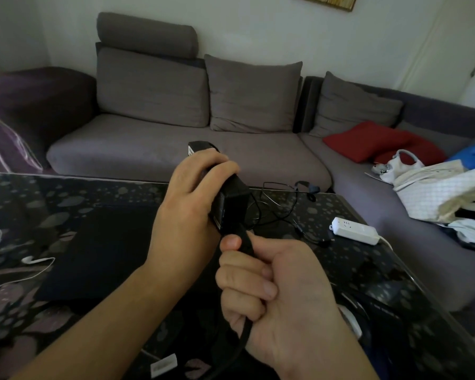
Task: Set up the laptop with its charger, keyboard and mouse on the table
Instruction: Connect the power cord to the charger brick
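The left hand (192,193) grips the black charger brick (231,198) with fingers curled over its top, holding it in the air above the desk (381,270). The right hand (274,292) is closed in a fist round the thick black power cable (246,242) where it meets the near end of the brick — thumb pressed on the plug, the cable running down out of the fist toward the near edge of the desk. Below and left of the brick, a closed dark laptop (99,253) lies flat on the patterned glass desk. Behind and right of the brick, a thin black cord (283,212) lies in loose loops on the desk. Farther right of the brick, a white power strip (354,230) rests on the desk, its lead trailing off to the right. Well left of the brick, white earphones (29,260) lie on the desk beside the laptop. Beyond the brick stands a grey sofa (176,149) — a red cushion (368,141) and a pile of white clothing (436,187) lie on its right-hand section. Keyboard and mouse cannot be identified with certainty.
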`<state>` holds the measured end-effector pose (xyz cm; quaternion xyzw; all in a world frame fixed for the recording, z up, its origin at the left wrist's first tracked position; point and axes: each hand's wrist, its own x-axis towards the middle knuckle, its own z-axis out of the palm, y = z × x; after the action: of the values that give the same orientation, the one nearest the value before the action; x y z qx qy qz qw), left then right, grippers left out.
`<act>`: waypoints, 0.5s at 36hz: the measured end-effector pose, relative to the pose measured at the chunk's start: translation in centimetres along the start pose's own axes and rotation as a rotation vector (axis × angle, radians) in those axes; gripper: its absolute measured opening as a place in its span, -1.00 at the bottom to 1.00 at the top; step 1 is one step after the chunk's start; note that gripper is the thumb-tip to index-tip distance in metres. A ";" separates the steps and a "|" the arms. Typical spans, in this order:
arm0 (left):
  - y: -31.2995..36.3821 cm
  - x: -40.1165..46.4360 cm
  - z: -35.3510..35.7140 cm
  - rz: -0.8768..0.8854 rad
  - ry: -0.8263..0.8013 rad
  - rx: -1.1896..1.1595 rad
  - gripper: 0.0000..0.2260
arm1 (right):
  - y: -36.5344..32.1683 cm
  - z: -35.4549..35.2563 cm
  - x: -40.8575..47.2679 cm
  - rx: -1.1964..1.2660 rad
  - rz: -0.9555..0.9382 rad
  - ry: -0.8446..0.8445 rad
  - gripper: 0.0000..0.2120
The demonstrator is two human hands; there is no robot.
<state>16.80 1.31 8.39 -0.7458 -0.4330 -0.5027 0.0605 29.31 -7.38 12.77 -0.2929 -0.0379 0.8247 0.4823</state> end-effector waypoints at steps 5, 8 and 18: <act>0.0 -0.3 -0.1 0.029 -0.028 -0.017 -0.50 | -0.1 -0.2 -0.1 -0.150 -0.052 0.024 -0.54; -0.4 -0.6 -0.2 0.063 -0.066 -0.007 -0.49 | -0.1 -0.4 -0.1 -0.290 -0.073 0.067 -0.43; 0.0 -0.6 -0.5 0.299 -0.053 0.046 -0.69 | -0.9 -1.1 0.7 -0.639 -0.126 0.160 -0.19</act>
<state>16.40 0.75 8.15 -0.8134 -0.3297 -0.4583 0.1403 30.36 -6.61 11.86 -0.4904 -0.2747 0.7139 0.4176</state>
